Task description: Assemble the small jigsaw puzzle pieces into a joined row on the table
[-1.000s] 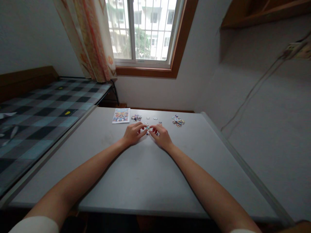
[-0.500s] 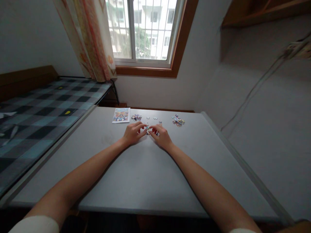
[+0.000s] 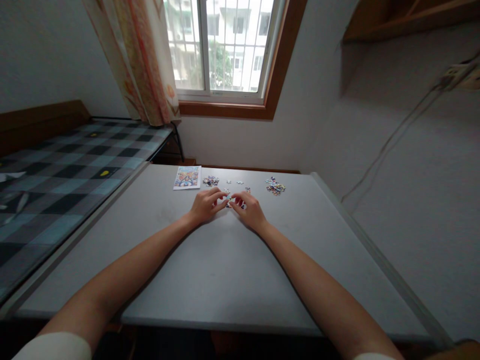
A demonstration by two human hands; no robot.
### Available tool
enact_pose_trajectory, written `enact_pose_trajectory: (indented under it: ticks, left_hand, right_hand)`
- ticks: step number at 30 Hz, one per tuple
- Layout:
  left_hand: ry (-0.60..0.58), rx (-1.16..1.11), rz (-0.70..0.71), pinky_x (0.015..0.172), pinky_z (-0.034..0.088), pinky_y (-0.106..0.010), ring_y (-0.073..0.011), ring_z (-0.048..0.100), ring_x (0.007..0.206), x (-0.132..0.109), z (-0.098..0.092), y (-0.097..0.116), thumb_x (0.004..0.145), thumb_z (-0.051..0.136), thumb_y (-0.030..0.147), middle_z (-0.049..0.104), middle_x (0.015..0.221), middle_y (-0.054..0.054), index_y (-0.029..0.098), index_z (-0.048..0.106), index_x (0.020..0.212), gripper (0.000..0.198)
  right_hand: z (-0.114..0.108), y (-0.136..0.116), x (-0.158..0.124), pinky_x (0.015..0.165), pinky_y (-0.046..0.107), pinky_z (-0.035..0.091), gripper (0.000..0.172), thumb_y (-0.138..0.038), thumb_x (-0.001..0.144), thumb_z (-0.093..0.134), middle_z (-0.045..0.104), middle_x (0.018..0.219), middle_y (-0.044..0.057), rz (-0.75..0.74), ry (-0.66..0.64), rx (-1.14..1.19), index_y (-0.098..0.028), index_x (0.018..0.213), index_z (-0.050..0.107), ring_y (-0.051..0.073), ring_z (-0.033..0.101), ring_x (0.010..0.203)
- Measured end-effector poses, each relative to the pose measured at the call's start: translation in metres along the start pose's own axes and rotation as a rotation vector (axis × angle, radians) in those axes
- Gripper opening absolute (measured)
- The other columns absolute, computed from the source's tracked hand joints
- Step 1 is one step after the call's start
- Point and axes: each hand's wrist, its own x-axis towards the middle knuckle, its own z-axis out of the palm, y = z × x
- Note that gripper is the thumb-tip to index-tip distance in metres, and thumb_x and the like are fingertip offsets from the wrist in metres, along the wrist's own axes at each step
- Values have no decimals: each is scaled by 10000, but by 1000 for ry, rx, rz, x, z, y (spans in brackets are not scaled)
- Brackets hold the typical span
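Observation:
Both hands meet over small jigsaw pieces near the far side of the white table [image 3: 210,280]. My left hand [image 3: 205,205] pinches a small light-blue puzzle piece [image 3: 228,197] between thumb and fingers. From the other side, my right hand [image 3: 249,210] has its thumb and fingertips closed at the same spot, touching the pieces there. Partly hidden under the fingers lie other joined or close-set pieces. Just beyond the hands, a few single pieces [image 3: 240,182] lie apart from one another.
A pile of puzzle pieces [image 3: 211,181] lies behind my left hand, and another pile [image 3: 275,186] is farther right. A printed picture sheet [image 3: 187,178] rests at the table's far left. Beyond the left edge stands a bed with a checked cover [image 3: 75,170].
My hands stay almost in place, with only a slight shift of the fingertips around the pieces. The piles and the sheet have not moved.

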Motion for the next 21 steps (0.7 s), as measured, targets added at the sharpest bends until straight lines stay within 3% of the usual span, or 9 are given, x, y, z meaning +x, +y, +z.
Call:
enact_pose_trajectory:
  ticks: [21]
  left_hand:
    - [-1,4,-48,555,442,-203,-78,561,566,1,-1,2,933,559,364,633,762,-18,160,668,972,234]
  right_hand:
    - [-3,-1,1,744,312,448,111,-287,863,628,623,777,11,30,47,-76,-206,939,617,152,568,682]
